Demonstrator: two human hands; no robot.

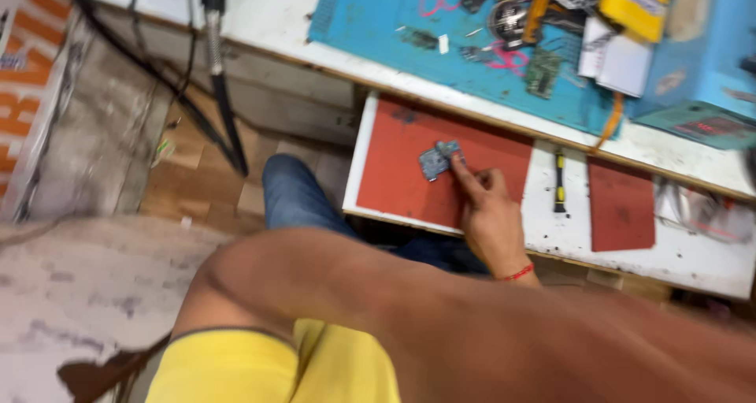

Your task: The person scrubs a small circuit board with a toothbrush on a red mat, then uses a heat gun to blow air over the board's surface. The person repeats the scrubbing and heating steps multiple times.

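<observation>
White pull-out shelf [551,230] with red mats under a cluttered blue-matted bench [378,25], tiled floor below, small grey board [438,161] flat on the left red mat [409,167], right hand [488,210] forefinger extended touching it, other fingers curled, left hand unseen

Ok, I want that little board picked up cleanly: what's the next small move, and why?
Probably bring the thumb in to pinch it. The right hand has only its index fingertip on the small grey board, which lies flat on the red mat; the other fingers are curled clear.
</observation>
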